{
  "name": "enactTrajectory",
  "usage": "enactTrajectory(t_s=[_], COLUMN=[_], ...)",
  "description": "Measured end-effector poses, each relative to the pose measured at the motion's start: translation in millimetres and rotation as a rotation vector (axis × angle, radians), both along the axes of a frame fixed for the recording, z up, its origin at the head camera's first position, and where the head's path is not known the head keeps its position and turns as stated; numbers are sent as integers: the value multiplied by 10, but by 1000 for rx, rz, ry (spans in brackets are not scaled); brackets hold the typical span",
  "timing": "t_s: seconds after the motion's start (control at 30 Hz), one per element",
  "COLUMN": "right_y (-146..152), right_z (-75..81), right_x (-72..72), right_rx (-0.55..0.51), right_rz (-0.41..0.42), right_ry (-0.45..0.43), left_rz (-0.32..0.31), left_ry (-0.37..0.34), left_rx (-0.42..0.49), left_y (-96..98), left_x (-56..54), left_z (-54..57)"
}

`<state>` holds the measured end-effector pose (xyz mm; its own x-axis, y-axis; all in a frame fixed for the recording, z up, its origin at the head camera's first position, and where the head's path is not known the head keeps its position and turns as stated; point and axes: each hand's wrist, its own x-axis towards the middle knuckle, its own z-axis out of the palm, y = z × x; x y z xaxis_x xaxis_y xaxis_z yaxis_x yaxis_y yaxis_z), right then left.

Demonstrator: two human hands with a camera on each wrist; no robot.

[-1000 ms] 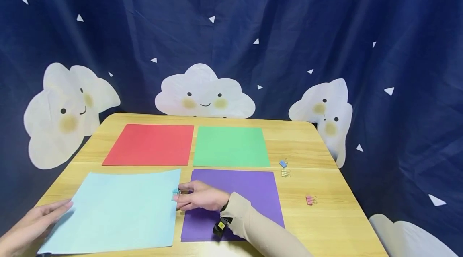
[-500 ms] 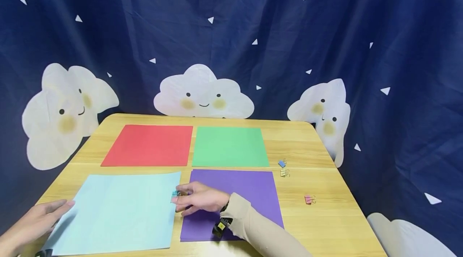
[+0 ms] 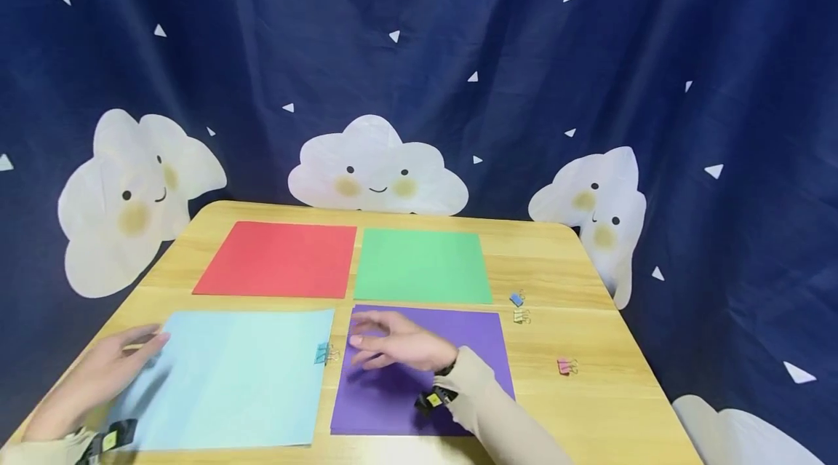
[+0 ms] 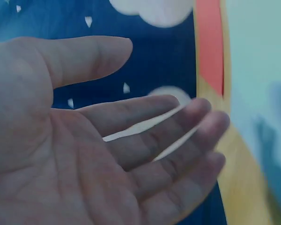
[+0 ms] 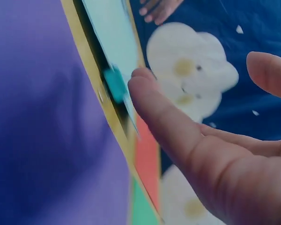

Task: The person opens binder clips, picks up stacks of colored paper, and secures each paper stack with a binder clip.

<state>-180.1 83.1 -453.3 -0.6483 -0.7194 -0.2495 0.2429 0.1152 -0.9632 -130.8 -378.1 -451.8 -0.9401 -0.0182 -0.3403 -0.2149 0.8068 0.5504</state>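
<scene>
Light blue paper (image 3: 222,378) lies at the front left of the table, with a teal binder clip (image 3: 323,354) clamped on its right edge. The same clip (image 5: 114,85) shows in the right wrist view. My left hand (image 3: 114,370) hovers over the paper's left edge; the left wrist view shows its palm and loosely bent fingers (image 4: 168,173) holding nothing. Over the purple paper (image 3: 452,334), a short way right of the clip, my right hand (image 3: 406,343) is raised with relaxed fingers and nothing in them.
Red paper (image 3: 281,261) and green paper (image 3: 422,266) lie along the back. On the right side of the wooden table (image 3: 589,407) sit a blue binder clip (image 3: 516,299), a yellow one (image 3: 521,316) and a pink one (image 3: 564,366). A dark blue curtain (image 3: 419,14) hangs behind.
My right hand has let go of the teal clip and moved right, leaving it on the paper's edge. My left hand has lifted off the paper and moved up and right.
</scene>
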Motion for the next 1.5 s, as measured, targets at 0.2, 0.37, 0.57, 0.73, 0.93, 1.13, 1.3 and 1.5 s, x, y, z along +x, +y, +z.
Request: enactTrajectory(t_s=[0.2, 0.37, 0.57, 0.73, 0.93, 1.13, 1.3, 1.5], right_y=[451, 866, 1400, 1770, 2053, 2152, 2233, 2318], right_z=[165, 219, 217, 157, 13, -37, -66, -184], right_x=[-43, -65, -89, -112, -131, -142, -123, -88], right_rx=[35, 37, 53, 68, 124, 203, 377, 630], right_rz=[-138, -290, -503, -667, -820, -876, -907, -832], right_ry=[133, 210, 301, 316, 269, 270, 294, 415], left_rz=[-69, -152, -254, -317, -341, -348, -411, -460], left_ry=[220, 305, 323, 337, 390, 416, 442, 423], left_rx=[95, 178, 234, 264, 224, 150, 100, 33], left_y=[467, 832, 1284, 1589, 1911, 2199, 2395, 2548], left_x=[-168, -282, -488, -666, -795, -858, -884, -795], left_z=[81, 55, 72, 51, -25, -114, -165, -277])
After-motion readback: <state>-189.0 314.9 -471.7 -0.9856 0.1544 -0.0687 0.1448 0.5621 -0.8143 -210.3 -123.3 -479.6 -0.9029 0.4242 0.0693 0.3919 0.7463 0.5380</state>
